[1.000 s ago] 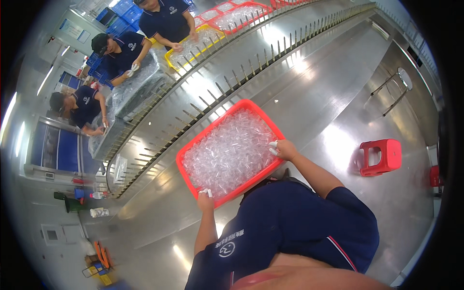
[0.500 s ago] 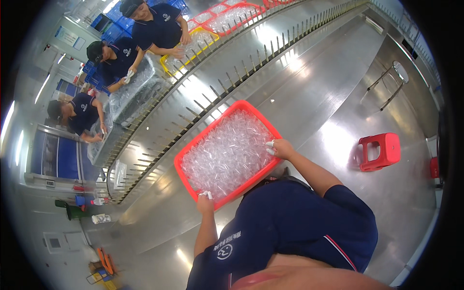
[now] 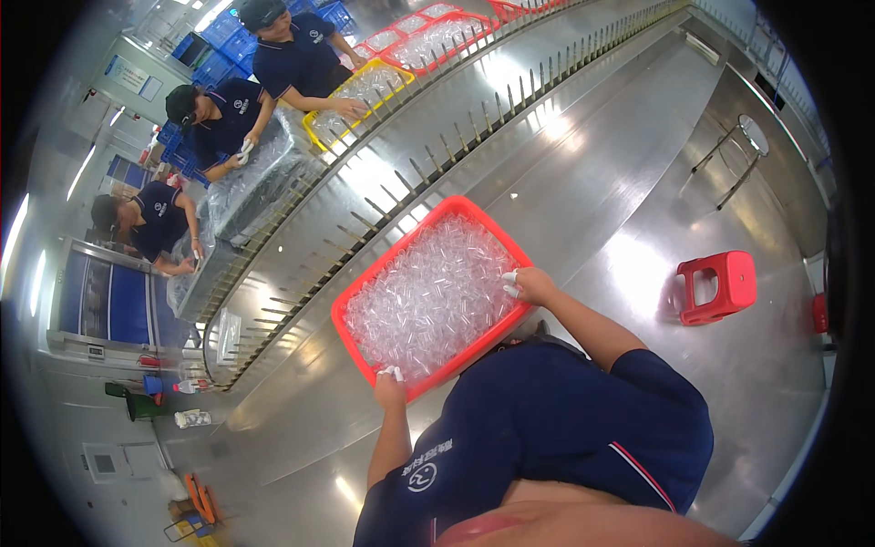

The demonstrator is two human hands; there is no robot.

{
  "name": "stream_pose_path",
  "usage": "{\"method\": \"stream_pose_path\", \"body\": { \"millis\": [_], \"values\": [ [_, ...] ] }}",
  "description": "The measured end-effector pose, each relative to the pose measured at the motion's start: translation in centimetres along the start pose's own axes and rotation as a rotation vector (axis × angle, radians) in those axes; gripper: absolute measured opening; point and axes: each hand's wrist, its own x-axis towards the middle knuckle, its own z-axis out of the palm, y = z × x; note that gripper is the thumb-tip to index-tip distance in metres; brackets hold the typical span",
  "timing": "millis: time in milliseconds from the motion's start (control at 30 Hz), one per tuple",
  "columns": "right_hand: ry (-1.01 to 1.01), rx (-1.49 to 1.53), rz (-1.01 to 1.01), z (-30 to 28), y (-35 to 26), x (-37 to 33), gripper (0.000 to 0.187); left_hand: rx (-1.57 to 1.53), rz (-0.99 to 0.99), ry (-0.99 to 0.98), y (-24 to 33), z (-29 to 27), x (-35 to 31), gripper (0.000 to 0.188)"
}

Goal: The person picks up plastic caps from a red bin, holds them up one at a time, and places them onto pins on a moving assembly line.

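Between my hands is a red plastic basket [image 3: 351, 338], heaped with small clear plastic tubes [image 3: 436, 294]. My left hand [image 3: 390, 387] grips its near left corner, the fingers hooked over the rim. White coverings show on some of the fingertips. At the right side, my right hand [image 3: 533, 285] is closed on the rim, with white-covered fingertips reaching inside. The basket is tilted in view, close to the front of my body. Its underside is hidden, so I cannot tell whether it rests on anything.
Beyond the basket runs a curved metal conveyor with upright pins [image 3: 407, 191]. Across it, several co-workers [image 3: 223, 118] handle items beside a yellow basket [image 3: 401, 82] and red baskets [image 3: 437, 44]. A red stool [image 3: 720, 287] and a metal-legged round stool [image 3: 753, 135] stand at right.
The basket and both my hands have shifted very slightly down in the picture; my grip stays the same. Across the conveyor, the co-worker at the yellow basket has moved a hand.
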Motion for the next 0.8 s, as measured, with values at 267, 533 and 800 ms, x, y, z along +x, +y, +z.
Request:
{"method": "stream_pose_path", "body": {
  "millis": [267, 533, 800],
  "values": [
    [-0.022, 0.004, 0.002, 1.2, -1.4, 0.2, 0.022, 0.006, -0.014, -0.025, -1.7, -0.4, 0.1, 0.023],
    [-0.034, 0.018, 0.030, 3.3, -3.9, 0.5, 0.021, 0.017, 0.013, -0.006, -4.7, -1.3, 0.0, 0.021],
    [-0.016, 0.022, 0.010, 4.6, -5.4, 0.8, 0.021, 0.014, -0.001, 0.009, -6.6, -1.8, -0.1, 0.021]
  ]
}}
